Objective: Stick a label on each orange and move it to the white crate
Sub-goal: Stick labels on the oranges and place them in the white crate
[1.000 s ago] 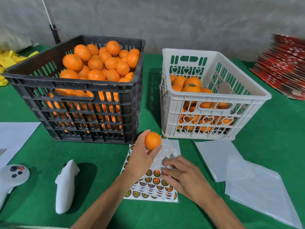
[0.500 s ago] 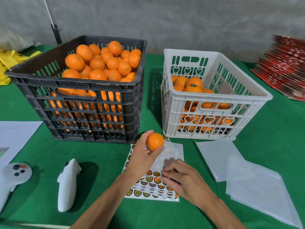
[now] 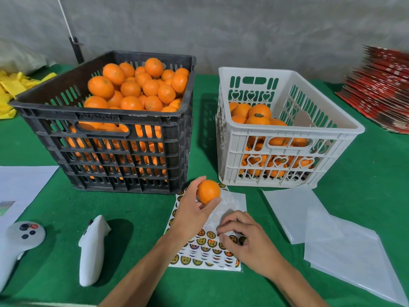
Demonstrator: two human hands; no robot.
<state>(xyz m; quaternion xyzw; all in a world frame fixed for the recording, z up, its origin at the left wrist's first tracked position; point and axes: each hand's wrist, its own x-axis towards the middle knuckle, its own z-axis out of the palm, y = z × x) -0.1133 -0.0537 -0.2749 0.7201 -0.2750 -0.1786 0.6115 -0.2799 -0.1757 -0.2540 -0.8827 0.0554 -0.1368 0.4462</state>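
Note:
My left hand (image 3: 192, 214) grips one orange (image 3: 208, 191) just above the label sheet (image 3: 234, 201), which lies on the green table in front of the crates. My right hand (image 3: 245, 239) rests on the sheet with curled fingers, its fingertips pinching at a label (image 3: 219, 235) in a row of round stickers. The black crate (image 3: 124, 138) at the left is heaped with oranges. The white crate (image 3: 285, 134) at the right holds several oranges, some with labels on top.
Two white game controllers (image 3: 91, 249) (image 3: 17, 242) lie at the front left beside white paper (image 3: 20, 185). Empty translucent backing sheets (image 3: 327, 231) lie at the front right. Red flat packs (image 3: 380, 89) are stacked at the far right, yellow items (image 3: 13, 87) far left.
My right hand has slid down the sheet toward me and curled its fingers onto a sticker row. The left hand keeps the orange almost still.

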